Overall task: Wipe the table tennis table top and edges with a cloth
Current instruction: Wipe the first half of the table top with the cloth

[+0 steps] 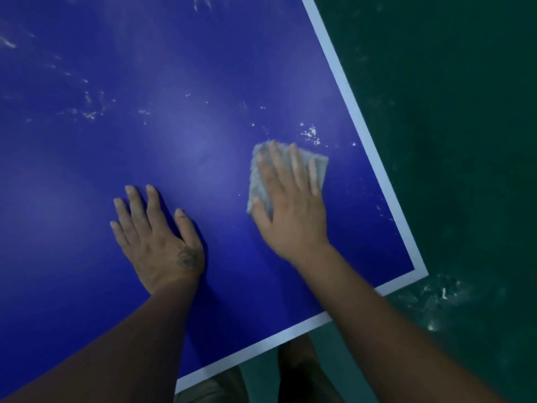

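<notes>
The blue table tennis table top (122, 146) fills most of the head view, with a white border line (364, 132) along its right and near edges. A folded grey cloth (257, 178) lies on the blue surface near the right corner. My right hand (290, 205) presses flat on the cloth with straight, spread fingers. My left hand (159, 239) rests flat on the bare table to the left of it, fingers straight. White specks of dirt (311, 135) sit just beyond the cloth, and more are scattered at the upper left.
A dark green floor (465, 141) lies beyond the table's right edge, with pale smudges (436, 301) near the table corner. My legs show below the near edge.
</notes>
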Demonstrator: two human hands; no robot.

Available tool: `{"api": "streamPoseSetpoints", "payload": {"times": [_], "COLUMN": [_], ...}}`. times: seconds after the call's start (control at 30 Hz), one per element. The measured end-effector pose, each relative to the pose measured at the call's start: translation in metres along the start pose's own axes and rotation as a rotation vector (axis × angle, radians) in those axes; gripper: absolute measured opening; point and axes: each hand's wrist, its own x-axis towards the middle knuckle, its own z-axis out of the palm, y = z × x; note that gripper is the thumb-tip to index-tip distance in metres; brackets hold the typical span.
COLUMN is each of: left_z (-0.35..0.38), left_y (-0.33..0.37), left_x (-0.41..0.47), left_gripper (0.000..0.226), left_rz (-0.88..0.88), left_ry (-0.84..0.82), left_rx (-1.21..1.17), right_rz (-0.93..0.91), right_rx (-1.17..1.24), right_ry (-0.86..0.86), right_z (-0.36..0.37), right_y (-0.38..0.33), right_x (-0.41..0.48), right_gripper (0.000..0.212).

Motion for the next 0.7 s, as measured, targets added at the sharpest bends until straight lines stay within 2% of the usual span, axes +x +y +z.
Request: {"api": "streamPoseSetpoints", "payload": {"times": [0.13, 0.23, 0.37, 0.43, 0.53, 0.6, 0.7], "left_z": [0.002, 0.003, 0.002, 0.001, -0.001, -0.001, -0.001], "left_y": [-0.002, -0.001, -0.001, 0.000, 0.000, 0.001, 0.001], "left_x": [0.001, 0.000, 0.001, 0.001, 0.000, 0.000, 0.001], "left_gripper": [0.064, 0.064, 0.064, 0.064, 0.064, 0.065, 0.065], "left_rz": [0.009, 0.006, 0.009, 0.012, -0.005, -0.010, -0.021], "left_ry": [0.012, 0.004, 0.008, -0.002, -0.017, -0.033, -0.044], "left_rx": [0.000, -0.004, 0.012, 0.013, 0.018, 0.015, 0.017], "right_rz": [-0.131, -0.128, 0.023, 0.212, 0.526, 0.577, 0.532], "right_rx": [0.072, 0.029, 0.019, 0.003, 0.122, 0.102, 0.039], "right_ry": [-0.093, -0.173, -0.109, -0.026, -0.004, 0.003, -0.003], "right_z": [0.016, 0.016, -0.005, -0.021, -0.040, -0.037, -0.028], "right_y": [-0.028, -0.009, 0.065, 0.111, 0.150, 0.143, 0.114], "right_x": [-0.122, -0.192, -0.147, -0.095, -0.052, -0.066, -0.112], "right_gripper": [0.084, 0.083, 0.081, 0.076, 0.075, 0.075, 0.074]}}
